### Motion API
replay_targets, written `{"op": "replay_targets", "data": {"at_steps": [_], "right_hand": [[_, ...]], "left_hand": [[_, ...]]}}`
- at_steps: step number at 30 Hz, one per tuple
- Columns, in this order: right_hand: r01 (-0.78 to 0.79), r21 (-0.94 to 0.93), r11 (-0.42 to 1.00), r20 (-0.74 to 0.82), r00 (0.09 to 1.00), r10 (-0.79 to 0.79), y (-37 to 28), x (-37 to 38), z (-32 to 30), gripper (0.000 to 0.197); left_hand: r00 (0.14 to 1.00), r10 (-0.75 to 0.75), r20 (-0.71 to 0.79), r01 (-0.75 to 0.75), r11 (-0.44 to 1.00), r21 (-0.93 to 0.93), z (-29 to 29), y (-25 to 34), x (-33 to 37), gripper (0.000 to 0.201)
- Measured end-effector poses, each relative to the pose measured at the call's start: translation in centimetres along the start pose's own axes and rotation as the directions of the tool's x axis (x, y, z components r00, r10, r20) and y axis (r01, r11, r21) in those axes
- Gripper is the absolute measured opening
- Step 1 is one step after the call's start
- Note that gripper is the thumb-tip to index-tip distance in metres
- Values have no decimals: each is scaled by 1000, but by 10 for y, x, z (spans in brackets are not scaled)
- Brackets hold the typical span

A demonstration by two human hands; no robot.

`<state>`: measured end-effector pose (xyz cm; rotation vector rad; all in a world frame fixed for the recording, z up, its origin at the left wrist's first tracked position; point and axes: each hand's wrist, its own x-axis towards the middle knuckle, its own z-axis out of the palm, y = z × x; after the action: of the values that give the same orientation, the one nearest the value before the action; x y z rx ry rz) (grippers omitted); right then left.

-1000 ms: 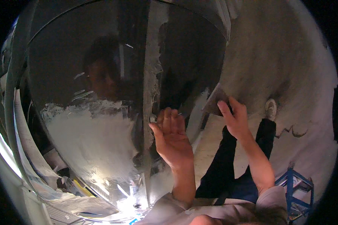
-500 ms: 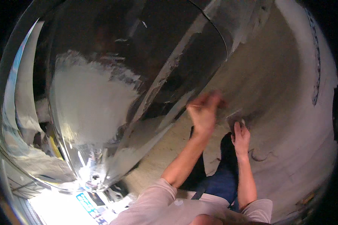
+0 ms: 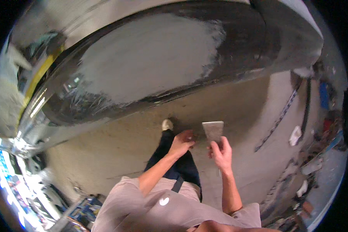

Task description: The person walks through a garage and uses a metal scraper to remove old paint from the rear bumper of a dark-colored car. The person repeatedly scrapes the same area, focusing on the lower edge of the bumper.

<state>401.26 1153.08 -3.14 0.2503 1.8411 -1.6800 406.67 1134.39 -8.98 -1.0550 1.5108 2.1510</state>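
My right hand is closed around the handle of a putty knife, whose wide flat blade points away from me, smeared brownish grey with a pale front edge. To its left, my left hand hovers in front of my legs. Its fingers are loosely curled, with a gap between fingers and thumb, and I see nothing held there. Beyond both hands runs a dark, glossy car body panel. A large patch of smooth grey filler covers much of it, with ragged, streaky edges. Neither hand touches the panel.
Torn masking sheet with a yellow strip hangs at the panel's left end. A concrete floor lies below, with my shoe on it. Dark strips and assorted clutter lie at the right. Blue metal equipment stands lower left.
My view has turned, so the panel now stretches across the top. My left hand has come down, away from the panel's edge. The putty knife, still in my right hand, shows its blade more clearly.
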Motion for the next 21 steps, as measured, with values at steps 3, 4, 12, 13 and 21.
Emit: {"op": "replay_targets", "data": {"at_steps": [3,4,12,13,21], "right_hand": [[20,-271,962,89,996,5,-40,20,-16,12],[-25,-266,964,215,973,84,-53,26,-24,13],[263,-225,938,667,743,-48,-147,84,-119,49],[540,-244,806,720,657,-221,-150,90,-125,54],[720,352,598,834,47,-549,-202,168,-84,63]], "left_hand": [[987,-26,160,107,844,-525,35,16,-6,35],[991,0,133,89,740,-666,48,18,-6,31],[959,0,-284,-282,123,-952,168,18,0,10],[967,-13,-254,-252,67,-965,192,23,4,12],[889,381,-254,-141,-300,-943,313,88,76,35]]}}
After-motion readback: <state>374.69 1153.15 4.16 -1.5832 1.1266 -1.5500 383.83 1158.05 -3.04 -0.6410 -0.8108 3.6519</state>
